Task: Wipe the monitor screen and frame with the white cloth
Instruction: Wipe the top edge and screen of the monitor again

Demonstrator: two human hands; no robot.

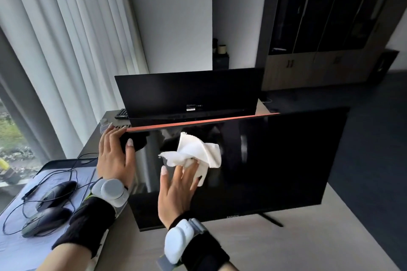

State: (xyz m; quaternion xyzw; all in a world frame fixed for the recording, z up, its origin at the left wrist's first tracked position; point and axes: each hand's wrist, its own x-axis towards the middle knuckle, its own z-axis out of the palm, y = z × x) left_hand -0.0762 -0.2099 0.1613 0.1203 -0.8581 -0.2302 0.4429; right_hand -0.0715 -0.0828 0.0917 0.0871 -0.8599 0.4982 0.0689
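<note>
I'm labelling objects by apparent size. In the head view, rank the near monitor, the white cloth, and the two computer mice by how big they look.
1. near monitor, by far the largest.
2. white cloth.
3. The two mice look alike in size, so I leave them unranked.

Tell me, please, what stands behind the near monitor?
Behind the near monitor stands a second monitor, back panel towards us, with a keyboard at its left. The near monitor hides its stand and the desk beneath it.
</note>
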